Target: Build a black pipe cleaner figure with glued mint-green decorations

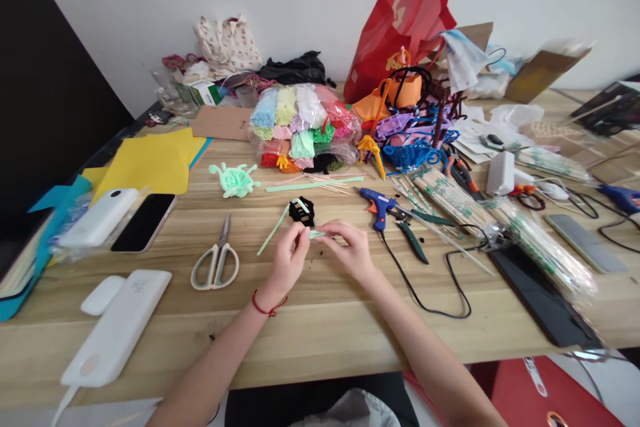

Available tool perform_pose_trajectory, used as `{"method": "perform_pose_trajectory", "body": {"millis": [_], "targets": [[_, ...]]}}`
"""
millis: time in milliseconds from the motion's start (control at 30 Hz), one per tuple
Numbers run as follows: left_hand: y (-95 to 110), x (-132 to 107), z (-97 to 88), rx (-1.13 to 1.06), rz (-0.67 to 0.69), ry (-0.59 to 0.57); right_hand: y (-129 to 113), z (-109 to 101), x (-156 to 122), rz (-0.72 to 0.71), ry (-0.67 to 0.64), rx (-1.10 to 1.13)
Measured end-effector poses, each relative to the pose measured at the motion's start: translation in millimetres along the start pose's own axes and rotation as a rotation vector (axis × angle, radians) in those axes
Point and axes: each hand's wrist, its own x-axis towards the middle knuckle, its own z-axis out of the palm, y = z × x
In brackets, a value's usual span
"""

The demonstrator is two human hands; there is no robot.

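My left hand (289, 255) and my right hand (353, 250) meet over the middle of the table. Pinched between the fingertips of both is a short piece of light green pipe cleaner (316, 234). Just beyond them lies a small black fuzzy piece (309, 217), with a bent light green length across it. A longer green strip (273, 231) slants down beside my left hand. Scissors (216, 260) with white handles lie left of my hands. To the right rest a blue glue gun (383, 203) and green-handled pliers (414, 244).
A tangled mint-green pipe cleaner shape (236, 179) sits farther back. Behind it is a clear bag of coloured pipe cleaner bundles (305, 123). A black phone (144, 223) lies at left. The glue gun's cord (425, 307) loops at right, near packs of wooden sticks (545, 247).
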Motion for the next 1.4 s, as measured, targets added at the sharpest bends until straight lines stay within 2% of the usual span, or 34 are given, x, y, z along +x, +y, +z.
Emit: {"method": "perform_pose_trajectory", "body": {"millis": [300,633,1000,1100,1233,1300,1400], "targets": [[-1.0,-4.9,2.5,0.031,0.039,0.033,-0.5,-2.6,0.9,-0.053,0.004,0.016],[-1.6,2.3,-4.4,0.053,0.058,-0.053,1.6,-1.6,4.0,0.167,0.098,0.167],[-4.0,1.7,-5.1,0.103,0.08,-0.032,2.2,-7.6,6.4,0.106,0.019,0.176],[-3.4,1.3,-2.4,0.037,0.033,-0.015,4.4,-2.7,6.2,0.226,0.064,0.257],[-3.6,1.9,0.6,0.002,-0.012,-0.042,9.0,8.1,5.3,0.474,0.134,0.54],[-4.7,2.9,0.3,0.025,-0.012,-0.097,10.8,11.1,5.2,0.532,0.144,0.608],[-7.1,4.0,-1.6,0.1,0.035,-0.17,10.9,10.4,6.3,0.545,0.105,0.602]]}}
